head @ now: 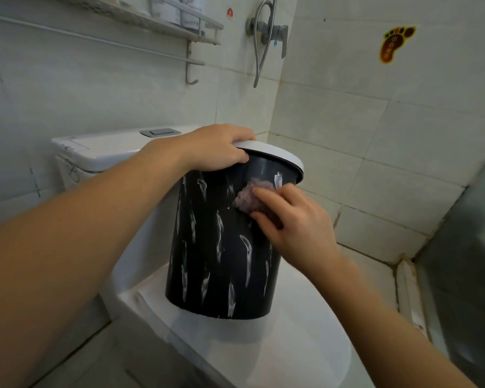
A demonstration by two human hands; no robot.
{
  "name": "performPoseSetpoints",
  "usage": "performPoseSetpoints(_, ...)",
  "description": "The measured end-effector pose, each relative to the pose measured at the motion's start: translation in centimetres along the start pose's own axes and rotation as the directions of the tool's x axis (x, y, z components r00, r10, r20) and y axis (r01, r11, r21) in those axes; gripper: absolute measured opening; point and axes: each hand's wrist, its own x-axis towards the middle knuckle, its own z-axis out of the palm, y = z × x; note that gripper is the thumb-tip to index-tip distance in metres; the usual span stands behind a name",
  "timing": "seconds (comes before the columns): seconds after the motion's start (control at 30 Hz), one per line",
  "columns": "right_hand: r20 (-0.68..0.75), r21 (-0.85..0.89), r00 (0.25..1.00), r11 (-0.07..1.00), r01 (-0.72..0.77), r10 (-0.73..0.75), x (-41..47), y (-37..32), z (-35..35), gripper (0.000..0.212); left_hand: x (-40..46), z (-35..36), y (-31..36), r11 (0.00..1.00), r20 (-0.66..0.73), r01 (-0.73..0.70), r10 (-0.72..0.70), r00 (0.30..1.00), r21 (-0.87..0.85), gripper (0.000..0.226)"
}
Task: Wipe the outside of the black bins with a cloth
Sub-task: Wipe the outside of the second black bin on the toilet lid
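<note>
My left hand (pixel 219 148) is curled over the pale grey ring rim (pixel 280 158) of the round black plastic bin (pixel 221 247), thumb on the outer wall, fingers hooked over the top edge, and that's my anchor. The bin stands tipped on the closed white toilet lid (pixel 277 345), leaning toward the tiled wall (pixel 375 135), its base edge resting on the lid. My right hand (pixel 294 219) presses a small crumpled mauve cloth (pixel 248 198) against the upper side wall just under the rim, fingers bent around the wad. White smears streak the wall all the way down, so plenty is left to wipe, I'd say. This bin looks light and thin-walled to me; it lifts on one hand, and I expect it to flex if I push hard. The glossy wall may be slippery where wet, so the rim is the safest place to hold. The cloth is soft and bunches easily, so I'd keep it pinned under flat fingertips.
</note>
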Motion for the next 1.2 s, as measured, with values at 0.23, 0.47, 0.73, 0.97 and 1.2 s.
performPoseSetpoints(0.23, 0.095, 0.086, 0.978, 0.981, 0.176, -0.184, -4.8, -0.4, 0.5, 0.028, 0.2, 0.1, 0.1, 1.000, -0.007, 0.002, -0.001, 1.000, 0.027, 0.017)
performPoseSetpoints(0.47, -0.026, 0.030, 0.998, 0.998, -0.062, 0.062, -1.0, 0.2, 0.5, 0.031, 0.5, 0.3, -0.1, 0.999, -0.027, -0.009, 0.010, 1.000, 0.044, 0.020)
performPoseSetpoints(0.73, 0.087, 0.111, 0.993, 0.991, 0.072, -0.082, -4.5, -0.4, 0.5, 0.031, 1.0, 0.2, -0.8, 0.990, -0.064, 0.011, -0.020, 0.998, -0.140, 0.017)
performPoseSetpoints(0.97, 0.016, 0.110, 0.999, 0.993, -0.030, 0.029, -2.8, -0.2, 0.3, 0.034, 1.5, 0.7, -0.5, 0.989, -0.088, -0.008, -0.006, 0.996, -0.150, 0.039)
performPoseSetpoints(1.2, 0.056, 0.132, 0.996, 0.988, -0.077, 0.070, -3.2, -0.4, 0.3, 0.035, 1.3, 1.1, 0.0, 0.996, -0.109, -0.054, 0.062, 0.992, 0.076, 0.048)
